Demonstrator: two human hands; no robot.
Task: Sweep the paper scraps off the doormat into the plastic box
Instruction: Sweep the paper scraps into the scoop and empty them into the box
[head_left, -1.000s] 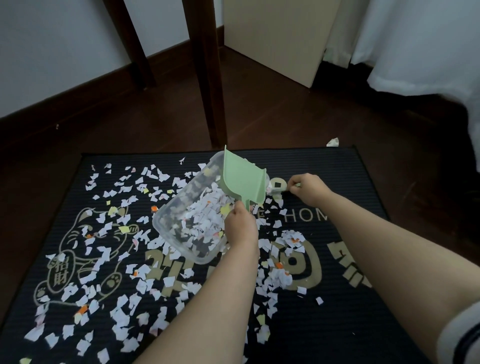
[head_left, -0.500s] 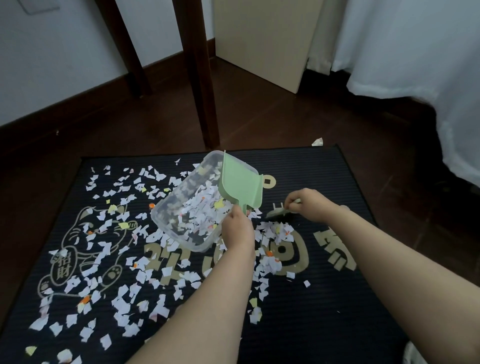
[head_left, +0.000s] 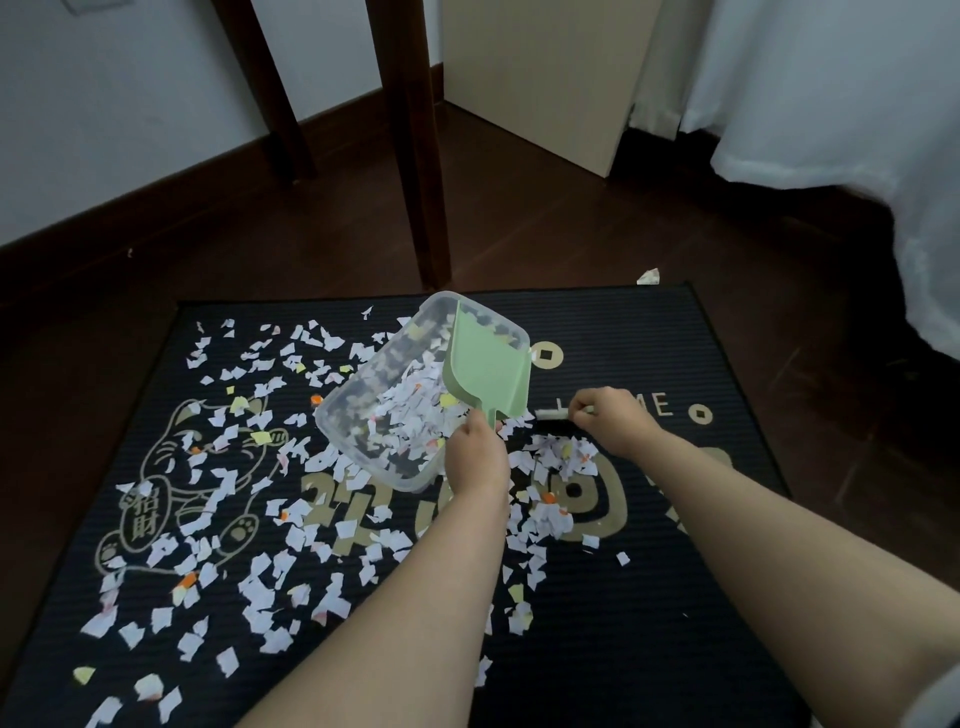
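Observation:
A black doormat (head_left: 649, 623) with gold print lies on the floor, strewn with white paper scraps (head_left: 270, 597). A clear plastic box (head_left: 343, 415), partly filled with scraps, sits on the mat near its far middle. My left hand (head_left: 475, 457) grips the handle of a green dustpan (head_left: 485, 369), which is tipped up on edge over the box's right side. My right hand (head_left: 605, 423) holds a small brush (head_left: 553, 414) low on the mat, just right of the dustpan. A heap of scraps (head_left: 558, 462) lies between my hands.
Two dark wooden furniture legs (head_left: 415, 156) stand just beyond the mat's far edge. A beige panel (head_left: 545, 78) leans in the corner, and white fabric (head_left: 857, 104) hangs at the right. One stray scrap (head_left: 648, 276) lies on the wooden floor off the mat's far right corner.
My right hand drew the brush down toward the heap, then back up a little to the right. The dustpan stays tipped over the box. The camera view shifted slightly.

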